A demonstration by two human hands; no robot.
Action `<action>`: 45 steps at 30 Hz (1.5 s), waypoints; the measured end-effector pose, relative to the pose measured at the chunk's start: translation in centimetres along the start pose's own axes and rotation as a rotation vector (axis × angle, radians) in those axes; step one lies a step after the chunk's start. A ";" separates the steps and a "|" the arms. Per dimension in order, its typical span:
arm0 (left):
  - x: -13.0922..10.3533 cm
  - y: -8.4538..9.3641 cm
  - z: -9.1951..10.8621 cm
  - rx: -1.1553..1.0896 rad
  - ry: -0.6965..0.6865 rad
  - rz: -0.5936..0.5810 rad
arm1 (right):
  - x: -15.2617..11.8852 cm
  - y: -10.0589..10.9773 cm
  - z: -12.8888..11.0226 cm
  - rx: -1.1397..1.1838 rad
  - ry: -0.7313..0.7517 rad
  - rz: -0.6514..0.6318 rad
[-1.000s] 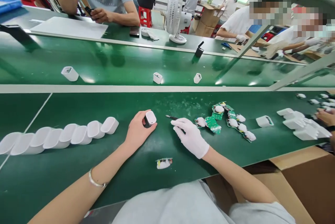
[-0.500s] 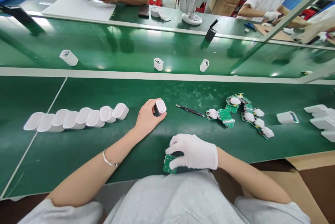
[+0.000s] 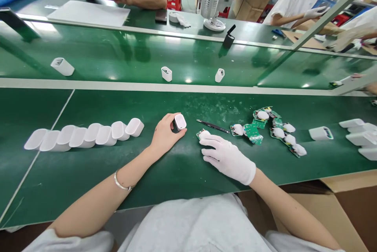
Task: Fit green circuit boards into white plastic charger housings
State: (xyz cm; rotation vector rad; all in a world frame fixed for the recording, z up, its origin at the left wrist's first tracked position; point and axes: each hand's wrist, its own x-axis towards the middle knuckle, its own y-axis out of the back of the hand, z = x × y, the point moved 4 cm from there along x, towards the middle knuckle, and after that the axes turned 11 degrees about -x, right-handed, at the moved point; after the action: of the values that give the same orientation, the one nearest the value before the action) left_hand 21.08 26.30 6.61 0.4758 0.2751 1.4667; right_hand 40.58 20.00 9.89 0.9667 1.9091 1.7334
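Observation:
My bare left hand rests on the green bench, thumb and fingers around a small white plastic casing whose opening faces me. Just right of it, my white-gloved right hand has a small green circuit board with a white blob at its fingertips; the fingers hide part of it. Beyond that hand lie black tweezers. Several more circuit boards with white blobs are clustered to the right. A slanting row of empty white casings stands left of my left hand.
One casing with parts inside lies at the right, near stacked white casings. Behind a pale rail, a green strip carries white casings. Co-workers sit across, near a white fan. An open cardboard box is below right.
My right hand has moved forward from the bench's front edge with the circuit board, which now shows its white blob. My left hand stays around the casing. Casings on the far strip have shifted left.

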 end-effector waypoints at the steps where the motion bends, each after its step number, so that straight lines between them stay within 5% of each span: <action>1: 0.0 0.0 0.0 0.000 0.002 0.001 | -0.3 0.3 0.4 0.053 -0.010 -0.003; 6: -0.1 -0.1 0.1 0.036 -0.005 -0.022 | -0.9 0.9 2.2 0.090 -0.425 0.181; 10: -0.2 -0.3 -0.1 0.066 0.004 -0.043 | 0.8 -1.2 1.8 0.069 -0.458 0.038; 15: -0.4 -0.4 0.5 -0.017 -0.061 -0.076 | 3.5 0.3 2.8 0.505 -0.600 0.186; 19: -0.6 0.0 1.3 -0.036 -0.093 -0.034 | 5.5 2.1 2.7 0.731 -0.511 0.353; 25: -0.9 -0.1 1.9 -0.061 -0.253 -0.038 | 5.8 -1.8 1.3 1.002 -0.504 0.314; 31: -1.3 -0.5 1.4 -0.114 -0.164 -0.088 | 5.1 -2.2 1.3 0.876 -0.385 0.433; 45: -1.8 -0.2 2.2 -0.051 -0.453 -0.142 | 3.7 0.1 1.3 0.667 -0.260 0.530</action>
State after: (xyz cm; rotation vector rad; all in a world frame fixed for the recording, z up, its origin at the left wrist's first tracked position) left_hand 22.10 24.17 8.25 0.7160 -0.0878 1.1874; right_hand 38.93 23.51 10.38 1.9771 2.2149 1.0872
